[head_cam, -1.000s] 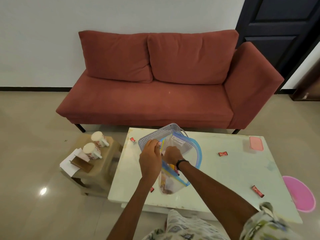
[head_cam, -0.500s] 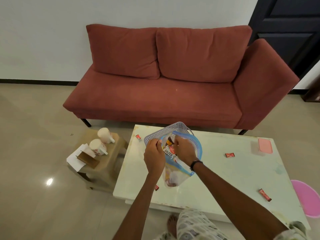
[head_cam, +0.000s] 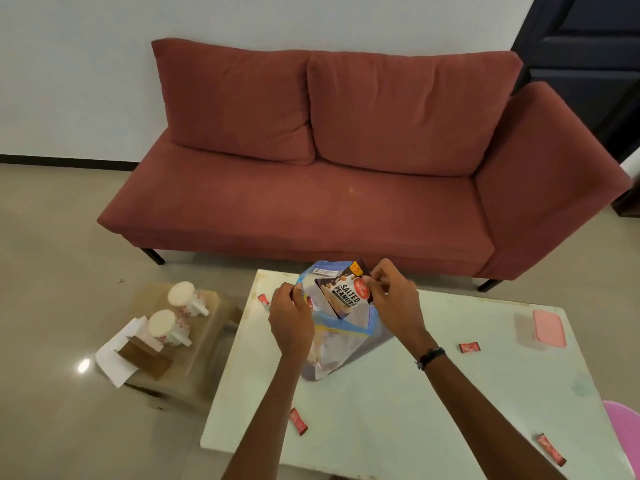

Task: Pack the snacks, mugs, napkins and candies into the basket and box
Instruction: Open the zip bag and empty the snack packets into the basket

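A clear zip bag (head_cam: 341, 344) with a blue rim stands on the white table (head_cam: 450, 393). My left hand (head_cam: 290, 320) grips the bag's left rim. My right hand (head_cam: 394, 301) pinches a salted peanuts packet (head_cam: 346, 292) that sticks halfway out of the bag's mouth. The basket is hidden behind the bag and my hands. Red candies lie on the table: one (head_cam: 298, 421) near my left forearm, one (head_cam: 469, 347) right of my wrist, one (head_cam: 550, 449) at the front right, one (head_cam: 263, 299) at the far left edge. Two white mugs (head_cam: 169, 329) (head_cam: 187, 297) lie on a low stool (head_cam: 194, 344) with napkins (head_cam: 114, 358).
A clear box with a pink lid (head_cam: 549, 328) sits at the table's right. A red sofa (head_cam: 346, 168) stands close behind the table. A pink stool (head_cam: 627, 434) is at the right edge. A brown napkin holder (head_cam: 145, 358) rests on the low stool.
My right hand has drawn the peanuts packet up out of the bag's mouth. The bag now stands in front of the basket and hides it. My head has moved closer.
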A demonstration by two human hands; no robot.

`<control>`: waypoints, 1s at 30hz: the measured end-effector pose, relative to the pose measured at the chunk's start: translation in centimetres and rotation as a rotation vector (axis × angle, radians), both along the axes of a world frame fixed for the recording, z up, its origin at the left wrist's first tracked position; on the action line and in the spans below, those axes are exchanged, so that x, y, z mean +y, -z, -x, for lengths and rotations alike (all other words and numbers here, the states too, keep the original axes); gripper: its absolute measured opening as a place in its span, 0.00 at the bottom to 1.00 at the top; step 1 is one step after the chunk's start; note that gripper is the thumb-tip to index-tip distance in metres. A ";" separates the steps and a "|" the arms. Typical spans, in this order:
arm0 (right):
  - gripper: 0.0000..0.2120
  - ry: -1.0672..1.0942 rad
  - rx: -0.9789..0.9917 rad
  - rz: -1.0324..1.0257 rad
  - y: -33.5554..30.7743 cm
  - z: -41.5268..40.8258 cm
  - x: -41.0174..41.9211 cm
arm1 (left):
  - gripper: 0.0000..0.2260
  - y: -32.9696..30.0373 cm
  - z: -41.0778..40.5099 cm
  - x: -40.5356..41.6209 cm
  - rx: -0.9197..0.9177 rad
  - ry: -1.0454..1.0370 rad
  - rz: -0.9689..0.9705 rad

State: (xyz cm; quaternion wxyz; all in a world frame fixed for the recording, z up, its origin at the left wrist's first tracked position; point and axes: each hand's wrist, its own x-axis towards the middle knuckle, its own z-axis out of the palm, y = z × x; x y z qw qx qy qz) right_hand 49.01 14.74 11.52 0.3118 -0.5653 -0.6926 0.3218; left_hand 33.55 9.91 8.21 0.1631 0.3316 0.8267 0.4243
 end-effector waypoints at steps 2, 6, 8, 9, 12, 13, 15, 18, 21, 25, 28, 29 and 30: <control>0.11 0.036 0.049 -0.034 -0.4 0.0 2.1 | 0.12 0.8 0.8 1.7 0.013 -0.006 -0.009; 0.10 0.160 0.095 -0.118 -0.8 -0.7 7.1 | 0.12 2.9 2.2 3.9 0.057 -0.005 -0.029; 0.10 0.230 0.081 -0.147 0.6 -1.3 9.7 | 0.11 4.4 2.8 4.3 0.084 0.003 -0.045; 0.10 0.256 0.066 -0.157 1.9 -1.5 11.0 | 0.11 5.2 3.0 4.5 0.096 0.010 -0.054; 0.10 0.287 -0.025 -0.161 7.8 -1.7 14.0 | 0.11 7.9 3.3 4.7 0.104 0.024 -0.067; 0.10 0.281 -0.067 -0.150 10.2 -1.6 14.7 | 0.11 8.8 3.2 4.8 0.102 0.025 -0.066; 0.10 0.259 -0.115 -0.092 15.3 -1.4 15.5 | 0.10 10.3 3.1 4.9 0.094 0.034 -0.052; 0.12 0.242 -0.144 0.045 22.2 -0.7 16.5 | 0.11 12.0 2.9 5.1 0.087 0.085 -0.075; 0.11 0.264 -0.195 0.156 27.2 0.1 17.7 | 0.12 12.7 2.8 5.3 0.067 0.118 -0.111; 0.09 0.296 -0.246 0.251 30.2 0.9 19.3 | 0.14 12.3 2.8 4.9 0.089 0.165 -0.124; 0.08 0.293 -0.278 0.269 31.3 1.1 20.1 | 0.20 12.2 2.6 4.7 0.094 0.155 -0.108; 0.07 0.293 -0.295 0.270 31.4 1.1 20.2 | 0.23 12.2 2.6 4.7 0.098 0.157 -0.104; 0.06 0.294 -0.315 0.269 31.5 1.1 20.2 | 0.26 12.1 2.6 4.7 0.107 0.164 -0.103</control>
